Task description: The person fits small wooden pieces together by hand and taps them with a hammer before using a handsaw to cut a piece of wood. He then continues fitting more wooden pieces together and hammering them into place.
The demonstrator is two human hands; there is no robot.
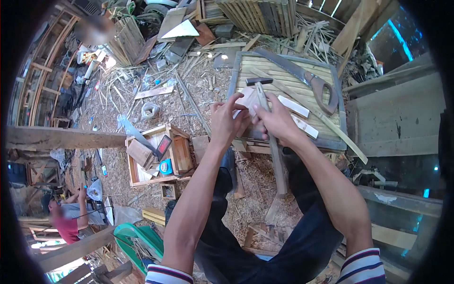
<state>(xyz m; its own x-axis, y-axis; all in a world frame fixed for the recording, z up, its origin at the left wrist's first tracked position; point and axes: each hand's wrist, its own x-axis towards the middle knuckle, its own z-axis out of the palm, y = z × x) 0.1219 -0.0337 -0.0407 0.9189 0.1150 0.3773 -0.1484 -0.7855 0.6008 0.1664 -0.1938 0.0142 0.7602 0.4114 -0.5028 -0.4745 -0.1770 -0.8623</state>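
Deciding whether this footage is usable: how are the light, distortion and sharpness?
Head view: wide-angle bowing with black corners; bright glare through gaps at upper right; hands lit, trousers dark; the seated person has a blurred face.

Hammer: dark head is pointing away from the person, long wooden handle is slanting back towards the knees, right hand is gripping it partway along. Light-brown wooden piece: sitting at the left hand's fingers, over the slatted surface, its lower part being hidden
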